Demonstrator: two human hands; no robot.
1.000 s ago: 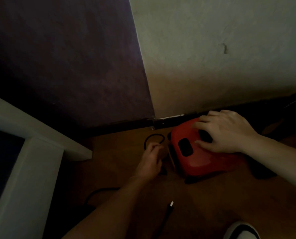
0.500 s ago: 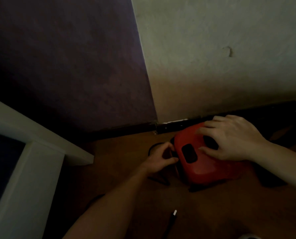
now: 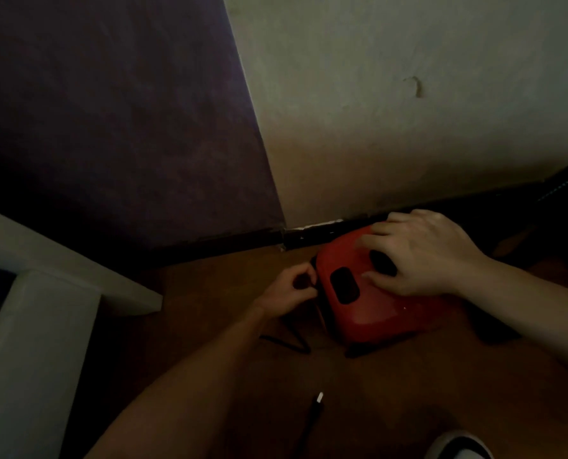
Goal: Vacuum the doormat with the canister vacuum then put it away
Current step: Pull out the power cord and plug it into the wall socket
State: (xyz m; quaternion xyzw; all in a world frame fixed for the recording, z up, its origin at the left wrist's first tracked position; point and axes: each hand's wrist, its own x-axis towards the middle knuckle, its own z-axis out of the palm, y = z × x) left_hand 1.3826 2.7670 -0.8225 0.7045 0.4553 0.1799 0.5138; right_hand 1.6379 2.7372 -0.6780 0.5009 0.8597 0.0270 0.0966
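Now hands [image 3: 421,253] on red vacuum [image 3: 375,313] and cord [image 3: 297,342]

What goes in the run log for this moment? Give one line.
left hand: pinches cord beside vacuum | right hand: presses vacuum top | cable tip: on floor

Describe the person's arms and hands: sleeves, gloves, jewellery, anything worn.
Both arms are bare as far as the frame shows: no sleeve on the left forearm or the right forearm. The left hand and right hand are ungloved, with no ring, watch or bracelet visible, though the light is dim and fine detail could be missed.
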